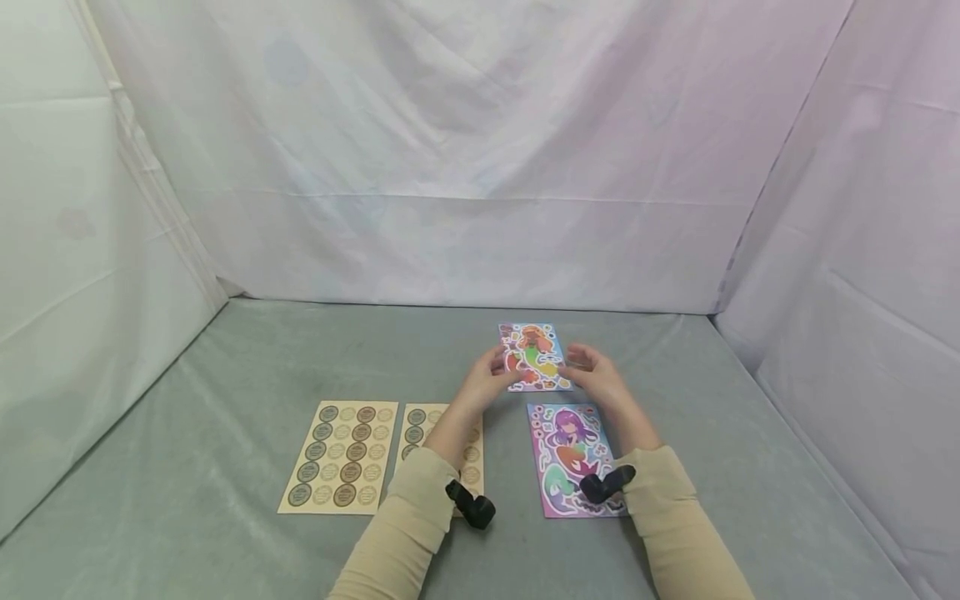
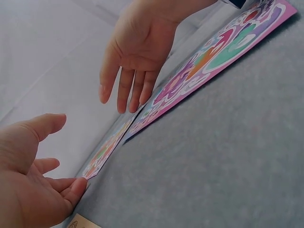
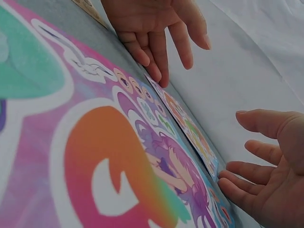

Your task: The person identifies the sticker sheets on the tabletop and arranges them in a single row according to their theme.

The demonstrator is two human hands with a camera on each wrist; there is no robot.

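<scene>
A mermaid sticker sheet [image 1: 534, 354] with an orange-haired figure lies flat at the far middle of the table. My left hand [image 1: 486, 383] is at its left edge, fingers loosely extended and little-finger side low; in the left wrist view its fingertips [image 2: 78, 186] touch the sheet's edge. On the opposite side, my right hand [image 1: 600, 382] is held the same way, and the right wrist view shows its lower fingertips [image 3: 224, 176] against the sheet's corner. Neither hand grips it. Nearer, a purple-haired mermaid sticker sheet [image 1: 557, 442] lies partly under my right forearm.
Two tan sheets of round label stickers lie at the left: one sheet [image 1: 337, 458] in full view, the other sheet [image 1: 412, 417] partly hidden by my left forearm. White cloth walls [image 1: 465, 250] enclose the grey tabletop [image 1: 247, 375] at the back and sides.
</scene>
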